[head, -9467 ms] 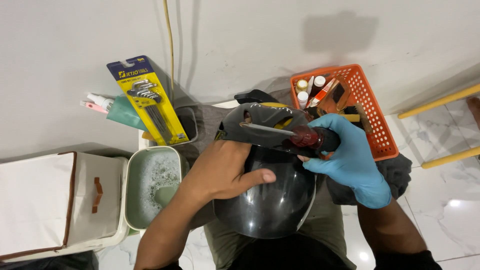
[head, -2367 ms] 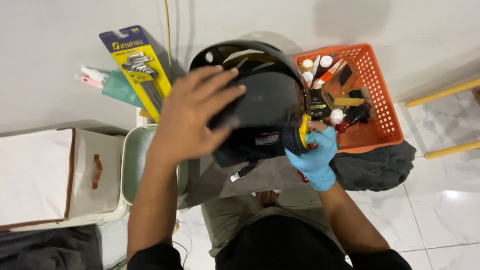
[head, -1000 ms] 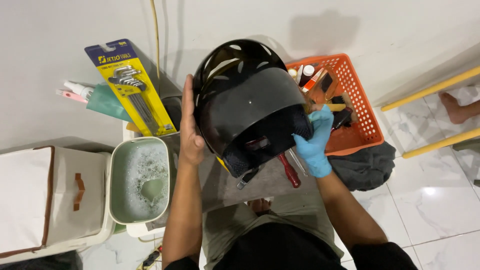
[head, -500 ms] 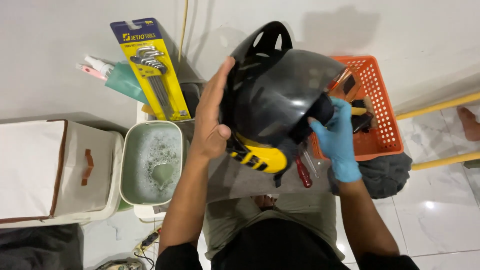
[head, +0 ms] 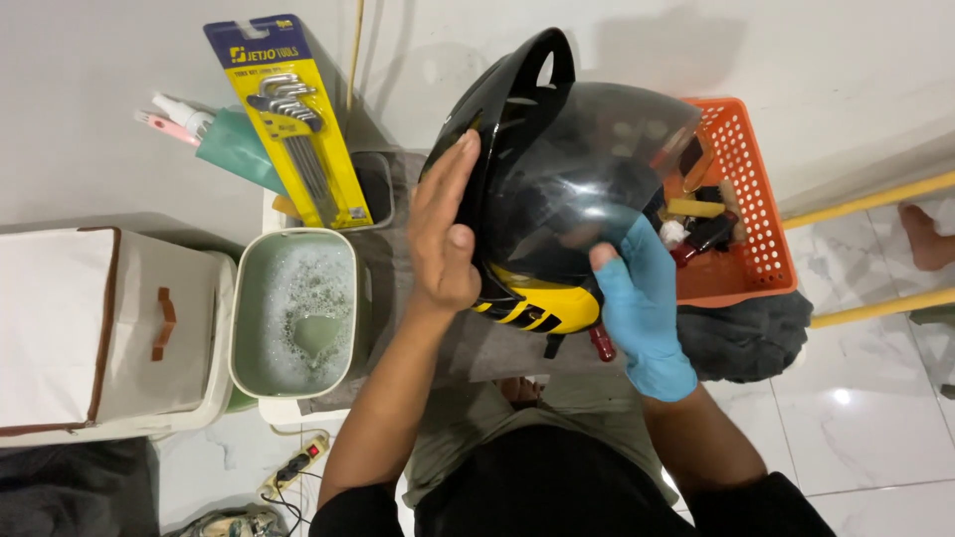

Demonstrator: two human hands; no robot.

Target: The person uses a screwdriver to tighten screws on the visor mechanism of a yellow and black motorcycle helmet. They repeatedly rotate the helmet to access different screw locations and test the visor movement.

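A black helmet (head: 557,189) with a dark tinted visor and a yellow-and-black striped lower edge is held up in the middle of the view, above the person's lap, tipped so its visor faces the camera. The bare left hand (head: 445,234) lies flat against the shell at the helmet's 9 o'clock side, fingers straight and together, palm pressed on, not curled round anything. The right hand (head: 640,298), in a blue glove, supports the helmet from about 5 o'clock, thumb up on the lower rim of the visor and fingers behind it, partly closed on the edge. A red-handled tool (head: 601,343) shows just below the helmet beside the gloved palm; whether the hand grips it cannot be told.

A grey cloth (head: 497,338) lies under the helmet across the lap. At 3 o'clock from the helmet sits an orange plastic basket (head: 758,214) with small bottles and tools in it, resting partly on a dark bundled cloth (head: 746,333). At 9 o'clock stands a pale green tub (head: 295,308) holding foamy water and a sponge. At 10 o'clock a yellow-and-blue carded set of hex keys (head: 293,124) leans up, with a teal pouch (head: 237,149) and a spray bottle (head: 179,111) just beside it. Far out at 8 o'clock is a white fabric box (head: 99,328) with brown trim. A power strip (head: 293,464) lies on the white tiled floor (head: 865,428) at 7 o'clock.
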